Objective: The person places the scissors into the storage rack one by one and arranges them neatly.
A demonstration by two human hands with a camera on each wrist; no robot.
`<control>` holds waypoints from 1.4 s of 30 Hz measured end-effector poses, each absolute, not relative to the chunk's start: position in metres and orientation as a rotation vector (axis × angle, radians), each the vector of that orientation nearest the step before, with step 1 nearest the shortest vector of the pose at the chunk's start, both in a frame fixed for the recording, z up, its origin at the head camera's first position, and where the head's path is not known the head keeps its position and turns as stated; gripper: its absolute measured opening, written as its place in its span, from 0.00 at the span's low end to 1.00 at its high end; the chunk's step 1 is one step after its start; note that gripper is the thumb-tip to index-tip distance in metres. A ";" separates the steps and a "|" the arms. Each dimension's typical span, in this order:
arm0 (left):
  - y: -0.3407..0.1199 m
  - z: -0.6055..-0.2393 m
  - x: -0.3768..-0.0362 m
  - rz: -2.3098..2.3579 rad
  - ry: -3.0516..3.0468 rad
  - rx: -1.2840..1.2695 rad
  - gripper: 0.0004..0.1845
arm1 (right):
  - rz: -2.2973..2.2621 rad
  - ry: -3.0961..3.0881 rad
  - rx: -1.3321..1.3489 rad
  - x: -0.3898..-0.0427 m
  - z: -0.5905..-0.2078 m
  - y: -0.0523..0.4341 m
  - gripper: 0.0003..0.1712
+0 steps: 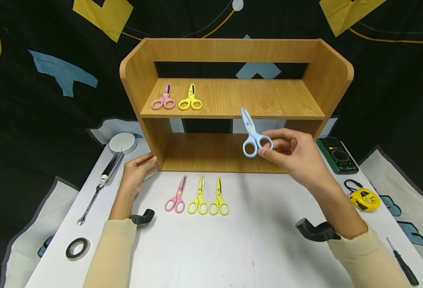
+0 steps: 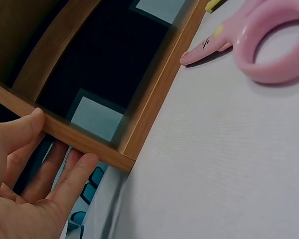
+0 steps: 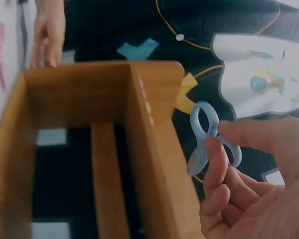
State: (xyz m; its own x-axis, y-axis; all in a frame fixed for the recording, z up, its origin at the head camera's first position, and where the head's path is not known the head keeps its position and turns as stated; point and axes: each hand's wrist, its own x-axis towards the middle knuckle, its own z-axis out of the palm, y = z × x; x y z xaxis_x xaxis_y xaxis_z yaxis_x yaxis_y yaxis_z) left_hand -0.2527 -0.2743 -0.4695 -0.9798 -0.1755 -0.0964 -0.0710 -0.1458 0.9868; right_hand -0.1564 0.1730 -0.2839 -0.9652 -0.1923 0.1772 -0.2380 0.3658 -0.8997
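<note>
My right hand (image 1: 297, 156) pinches light-blue scissors (image 1: 251, 135) by one handle ring, blades up, in front of a two-level wooden shelf (image 1: 233, 50). In the right wrist view the blue scissors (image 3: 206, 117) sit between thumb and fingertips. My left hand (image 1: 135, 172) touches the lower front of the shelf's left side, thumb at the front edge in the left wrist view. Pink scissors (image 1: 167, 97) and yellow scissors (image 1: 190, 98) lie on the upper board. Before the shelf, pink scissors (image 1: 177, 196) and two yellow scissors (image 1: 198, 197) lie in a row on the white table.
Left on the table are a round-headed tool with a black handle (image 1: 112, 166), a wrench (image 1: 90, 204) and a black tape roll (image 1: 77, 249). At the right lie a multimeter (image 1: 337, 156), a yellow tape measure (image 1: 365, 199) and a screwdriver (image 1: 403, 264). Dark cloth hangs behind.
</note>
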 end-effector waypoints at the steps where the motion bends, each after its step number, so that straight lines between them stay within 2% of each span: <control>1: -0.274 -0.469 -0.253 -2.301 -2.014 0.289 0.32 | 1.650 -2.564 0.373 -0.163 -0.276 0.171 0.24; 5: -0.272 -0.469 -0.253 -2.272 -2.039 0.292 0.31 | 1.566 -2.592 0.276 -0.201 -0.255 0.157 0.25; 11: -0.272 -0.466 -0.254 -2.260 -2.031 0.316 0.31 | 1.640 -2.595 0.232 -0.255 -0.245 0.124 0.25; 19: -0.271 -0.464 -0.254 -2.267 -2.003 0.326 0.31 | 1.548 -2.652 0.198 -0.286 -0.246 0.090 0.22; 28: -0.267 -0.468 -0.253 -2.268 -2.040 0.342 0.31 | 1.235 -2.812 0.269 -0.291 -0.250 0.085 0.20; 33: -0.266 -0.468 -0.254 -2.287 -2.034 0.341 0.32 | 1.267 -2.763 0.301 -0.286 -0.250 0.090 0.27; 36: -0.266 -0.467 -0.253 -2.287 -2.026 0.349 0.31 | 1.345 -2.633 0.398 -0.273 -0.254 0.099 0.28; 42: -0.266 -0.467 -0.250 -2.271 -2.027 0.373 0.31 | 1.397 -2.498 0.546 -0.228 -0.279 0.124 0.21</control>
